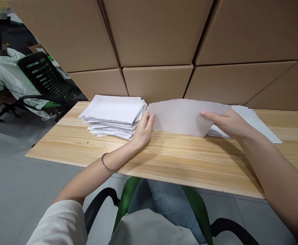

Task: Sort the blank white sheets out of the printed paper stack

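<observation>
A white sheet of paper is held up above the wooden table between both hands. My left hand grips its left edge, thumb in front, close beside a thick, uneven stack of papers. Across the sheet's right part, my right hand is closed with the thumb on the front face; its other fingers are mostly hidden. Behind and below that hand lie more white papers, partly covered by it and the sheet.
Brown cardboard boxes form a wall along the back edge of the wooden table. A black and green office chair stands at the left, near white cloth. The table's front edge is close to my lap.
</observation>
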Demonstrator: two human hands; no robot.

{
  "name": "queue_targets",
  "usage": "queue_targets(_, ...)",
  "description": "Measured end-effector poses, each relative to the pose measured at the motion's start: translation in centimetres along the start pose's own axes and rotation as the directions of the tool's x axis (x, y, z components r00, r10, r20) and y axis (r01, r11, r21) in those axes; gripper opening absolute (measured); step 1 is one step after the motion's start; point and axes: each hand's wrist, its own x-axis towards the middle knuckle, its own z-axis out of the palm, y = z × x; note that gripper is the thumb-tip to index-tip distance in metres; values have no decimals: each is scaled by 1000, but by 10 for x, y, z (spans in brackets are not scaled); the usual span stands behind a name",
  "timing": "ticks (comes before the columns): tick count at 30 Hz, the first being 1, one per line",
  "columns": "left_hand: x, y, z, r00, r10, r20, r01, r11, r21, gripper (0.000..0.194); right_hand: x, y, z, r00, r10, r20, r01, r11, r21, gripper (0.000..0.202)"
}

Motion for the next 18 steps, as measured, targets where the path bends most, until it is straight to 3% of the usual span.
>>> queue_targets(3, 2, 0, -2, 993, -116, 16, 117, 987, -107, 30, 1, 0, -1, 999, -38, -6, 38, 999, 37, 26)
queue_targets(7, 6, -1, -7, 925, -318, 208, 370, 875, -312, 26, 0, -4, -5, 996, 69, -56, -67, 997, 43, 25)
queue_targets(10, 7, -3, -11, 833, -473, 287, 539, 810, -231, 19, -2, -8, -6, 971, 237, -33, -239, 954, -180, 27)
queue_targets(13, 6, -4, -12, 756, -572, 319, 625, 775, -94, 11, -3, -9, -3, 952, 301, 50, -253, 869, -424, 35)
queue_targets(15, 5, -3, -11, 735, -611, 294, 646, 763, -27, 24, -4, -8, 0, 948, 300, 105, -217, 851, -478, 40)
queue_targets(18, 4, -1, -9, 739, -648, 183, 648, 759, 69, 56, -4, -8, 4, 947, 298, 116, -218, 868, -447, 39)
